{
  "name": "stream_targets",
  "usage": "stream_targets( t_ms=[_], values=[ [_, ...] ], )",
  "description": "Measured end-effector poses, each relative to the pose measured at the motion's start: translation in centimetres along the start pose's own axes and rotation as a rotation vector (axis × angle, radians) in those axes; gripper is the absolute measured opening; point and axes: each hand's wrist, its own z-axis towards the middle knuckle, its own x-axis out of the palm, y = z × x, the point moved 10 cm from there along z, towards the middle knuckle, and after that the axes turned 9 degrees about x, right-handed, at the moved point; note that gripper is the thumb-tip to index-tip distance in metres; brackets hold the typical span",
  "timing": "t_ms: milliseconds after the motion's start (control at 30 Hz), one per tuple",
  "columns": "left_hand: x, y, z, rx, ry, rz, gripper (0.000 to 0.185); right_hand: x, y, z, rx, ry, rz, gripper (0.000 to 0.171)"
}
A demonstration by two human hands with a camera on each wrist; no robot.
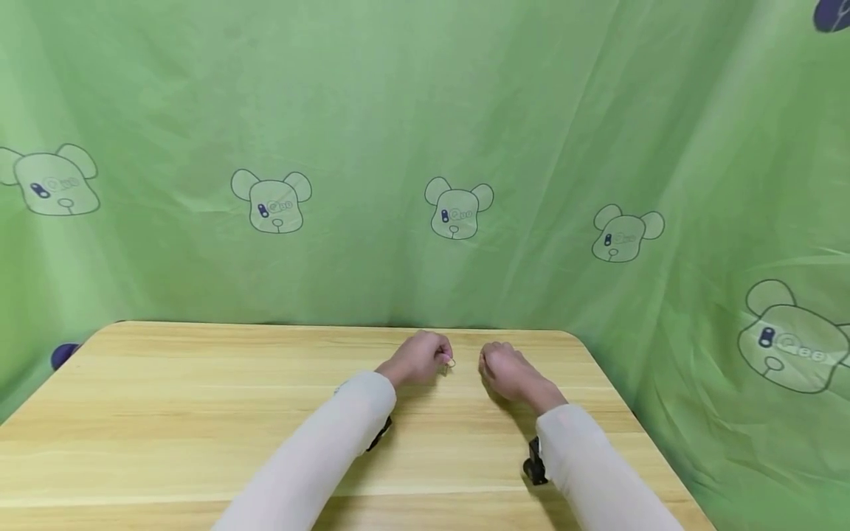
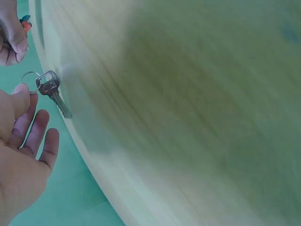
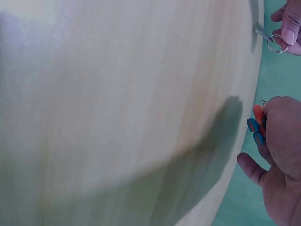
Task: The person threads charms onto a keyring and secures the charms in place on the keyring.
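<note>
Hands: left hand [image 1: 420, 357] pinches the ring between thumb and index finger, other fingers loosely bent; right hand [image 1: 508, 371] grips an orange-and-blue piece.
Ring [image 3: 277, 51]: at the left fingertips, its loop sticking out on the right hand's side.
Key [image 2: 52, 92]: hanging from the ring, long axis slanting down toward the worktop [image 1: 199, 413]; whether its tip touches is unclear.
Orange-and-blue piece [image 3: 254, 125]: partly hidden by the right hand, a small metal bit at its end facing the ring.
Gap: ring and piece stand apart, side by side; likely the relation that matters.
Arms: both stretched forward, slanting inward, hands near the worktop's far edge.
</note>
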Motion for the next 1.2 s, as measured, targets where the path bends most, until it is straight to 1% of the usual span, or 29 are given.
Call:
stream_targets(
  t_ms=[200,300,433,533,733,900,1033,1200],
  values=[
    [-1.3,-0.2,-0.5,0.033,-0.036,-0.013,0.011,-1.4,1.1,-0.1,-0.067,-0.08,0.043,0.015],
    [-2.0,-0.4,-0.9,0.044,-0.053,-0.026,0.012,-2.0,1.7,-0.2,-0.085,-0.108,0.044,0.015],
    [-2.8,-0.8,-1.5,0.061,-0.059,-0.039,0.014,-2.6,2.6,-0.3,-0.103,-0.133,0.048,0.015],
    [-3.5,-1.2,-2.1,0.074,-0.071,-0.037,0.013,-3.3,3.5,-0.5,-0.131,-0.163,0.061,0.015],
    [-5.0,-1.9,-3.2,0.114,-0.116,-0.033,0.013,-4.6,5.6,-1.1,-0.184,-0.22,0.092,0.015],
    [-6.2,-2.8,-4.3,0.14,-0.125,-0.046,0.012,-5.6,7.3,-1.5,-0.221,-0.253,0.114,0.014],
    [-6.8,-3.0,-5.2,0.147,-0.133,-0.074,0.013,-6.5,8.4,-2.0,-0.236,-0.29,0.152,0.012],
    [-7.2,-2.5,-6.6,0.115,-0.167,-0.138,0.011,-7.3,10.1,-2.9,-0.277,-0.331,0.183,0.01]
  ],
)
